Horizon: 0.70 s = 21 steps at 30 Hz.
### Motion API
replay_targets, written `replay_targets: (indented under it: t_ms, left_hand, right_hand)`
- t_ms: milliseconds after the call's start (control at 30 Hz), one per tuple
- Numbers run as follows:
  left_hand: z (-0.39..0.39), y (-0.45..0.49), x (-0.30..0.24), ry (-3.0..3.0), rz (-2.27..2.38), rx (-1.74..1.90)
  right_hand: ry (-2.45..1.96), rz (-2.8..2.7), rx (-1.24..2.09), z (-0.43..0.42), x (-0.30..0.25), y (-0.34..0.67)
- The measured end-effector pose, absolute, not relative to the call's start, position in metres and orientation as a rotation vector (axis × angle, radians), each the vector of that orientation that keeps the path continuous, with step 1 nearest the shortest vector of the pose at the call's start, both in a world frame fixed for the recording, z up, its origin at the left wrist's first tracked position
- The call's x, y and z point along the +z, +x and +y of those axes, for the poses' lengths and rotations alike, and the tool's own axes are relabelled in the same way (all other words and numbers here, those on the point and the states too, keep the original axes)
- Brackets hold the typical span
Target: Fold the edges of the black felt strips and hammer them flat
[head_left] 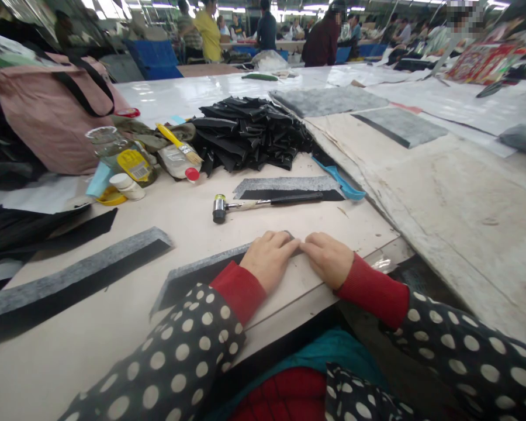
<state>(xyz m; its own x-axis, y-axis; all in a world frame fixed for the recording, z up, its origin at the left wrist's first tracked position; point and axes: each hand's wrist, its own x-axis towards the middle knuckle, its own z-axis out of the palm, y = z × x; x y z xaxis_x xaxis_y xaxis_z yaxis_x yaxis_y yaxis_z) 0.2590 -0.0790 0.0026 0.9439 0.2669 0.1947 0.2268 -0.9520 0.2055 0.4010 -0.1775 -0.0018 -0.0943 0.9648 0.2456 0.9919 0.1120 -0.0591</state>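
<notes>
One strip [197, 279] lies pinched at its end by my left hand [268, 260] and, apparently, my right hand [328, 257]; uneven finger pressure could crease it crooked.

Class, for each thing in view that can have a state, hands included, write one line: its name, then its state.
Left hand: fingers bent, resting on the near strip
Right hand: fingers bent, beside the left fingertips
Near strip: partly covered by the left hand
Hammer: lying down, not held
Brush: not held, bristles dry or wet unclear
Black pieces: heaped loosely
Pink bag: standing, handle drooping
</notes>
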Motion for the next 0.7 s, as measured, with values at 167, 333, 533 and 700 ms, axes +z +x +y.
replay_targets:
  t_ms: [167,333,533,700]
  left_hand:
    - [-0.080,0.258,0.003,2.952,0.388,0.290]
    - [-0.081,0.258,0.005,2.969,0.396,0.260]
    - [-0.080,0.258,0.004,2.969,0.398,0.238]
    - [-0.080,0.258,0.005,2.968,0.392,0.230]
  right_hand:
    - [-1.765,-1.973,0.010,-0.188,-0.008,0.408]
    - [-1.714,-1.498,0.438,-0.191,-0.009,0.417]
    - [-1.726,-1.427,0.423,-0.188,-0.004,0.417]
    - [-1.753,-1.441,0.437,-0.186,-0.006,0.421]
